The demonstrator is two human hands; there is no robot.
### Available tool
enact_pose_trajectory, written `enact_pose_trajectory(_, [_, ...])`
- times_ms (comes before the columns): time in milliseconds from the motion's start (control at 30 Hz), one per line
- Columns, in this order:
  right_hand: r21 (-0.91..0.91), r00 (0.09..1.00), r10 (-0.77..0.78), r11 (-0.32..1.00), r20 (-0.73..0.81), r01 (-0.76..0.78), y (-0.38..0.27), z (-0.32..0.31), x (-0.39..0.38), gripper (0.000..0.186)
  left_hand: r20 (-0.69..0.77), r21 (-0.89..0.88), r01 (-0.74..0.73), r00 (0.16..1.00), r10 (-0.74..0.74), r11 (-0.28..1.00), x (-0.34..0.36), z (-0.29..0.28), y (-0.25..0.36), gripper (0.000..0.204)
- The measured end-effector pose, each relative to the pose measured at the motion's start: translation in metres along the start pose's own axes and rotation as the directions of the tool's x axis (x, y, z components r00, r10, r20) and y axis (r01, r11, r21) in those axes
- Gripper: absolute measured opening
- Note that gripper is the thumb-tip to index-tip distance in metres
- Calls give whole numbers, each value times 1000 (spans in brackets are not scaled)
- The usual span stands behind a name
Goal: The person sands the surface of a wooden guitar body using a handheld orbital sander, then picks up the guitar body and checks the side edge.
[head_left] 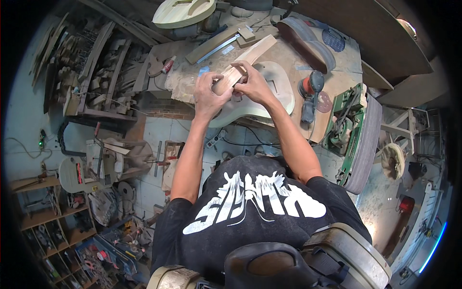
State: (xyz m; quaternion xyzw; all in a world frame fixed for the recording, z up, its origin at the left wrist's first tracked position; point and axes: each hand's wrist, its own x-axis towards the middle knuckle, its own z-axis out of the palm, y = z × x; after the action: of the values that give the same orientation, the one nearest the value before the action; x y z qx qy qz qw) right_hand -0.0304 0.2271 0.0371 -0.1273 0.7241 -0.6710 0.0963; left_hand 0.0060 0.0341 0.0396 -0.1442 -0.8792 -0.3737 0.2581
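Observation:
A pale wooden guitar neck [260, 50] slants away to the upper right, held by both hands above the workbench. My left hand [210, 95] is closed round its near end, thumb and fingers against the wood. My right hand [253, 85] grips it just to the right, fingers curled over the top. Below the hands lies a pale guitar body [283, 83] with cut-out cavities, its lower edge reaching toward me. My hands partly hide the body and the neck's near end, so I cannot tell whether the two touch.
An orbital sander [308, 91] and a round sanding disc [324, 102] sit at the bench's right. Behind lie a brown curved piece [305, 44], wood strips [211, 45] and another guitar body [185, 10]. A green belt sander [347, 126] stands right; a wood rack [91, 62] left.

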Motion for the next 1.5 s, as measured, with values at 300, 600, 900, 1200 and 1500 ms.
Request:
enact_pose_trajectory(300, [-12,1000,14,1000,10,-14,3,-1,-1,68,11,19,-13,1000,13,1000,-3,-2,4,46])
enact_pose_trajectory(600, [-12,1000,0,1000,22,0,5,0,0,73,-18,-2,-25,1000,25,1000,-4,-1,3,43])
enact_pose_trajectory(900, [573,902,369,799,-225,-184,16,8,-22,61,-68,-2,-54,996,54,999,-25,13,12,39])
enact_pose_trajectory(1200, [619,840,535,692,-95,-371,28,-2,-55,62,30,50,-85,996,83,995,-81,43,34,48])
enact_pose_trajectory(1500, [601,862,506,697,-25,-392,79,-10,-90,50,-150,-13,296,944,-295,955,-160,17,13,36])
